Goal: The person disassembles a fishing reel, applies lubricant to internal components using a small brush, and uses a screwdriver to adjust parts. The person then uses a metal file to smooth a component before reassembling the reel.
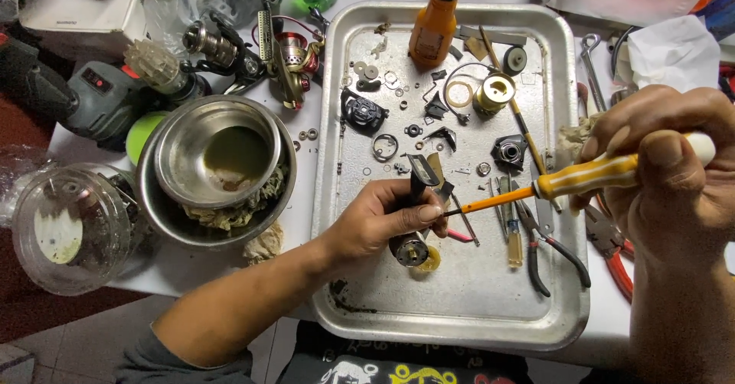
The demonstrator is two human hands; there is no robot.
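Orange bottle tops tray; hands grip reel part and screwdriver.

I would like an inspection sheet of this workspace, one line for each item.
Surface: white table carrying a metal tray.
Job's things: dark reel part in the left hand; yellow-handled screwdriver in the right hand, tip at the part.
Clutter: small washers and rings, orange bottle, pliers, nested steel bowls, whole fishing reel.
Grippers: both hands closed around their items.
Cables: nothing seen.
Surroundings: power tool, clear plastic lid, cloth.
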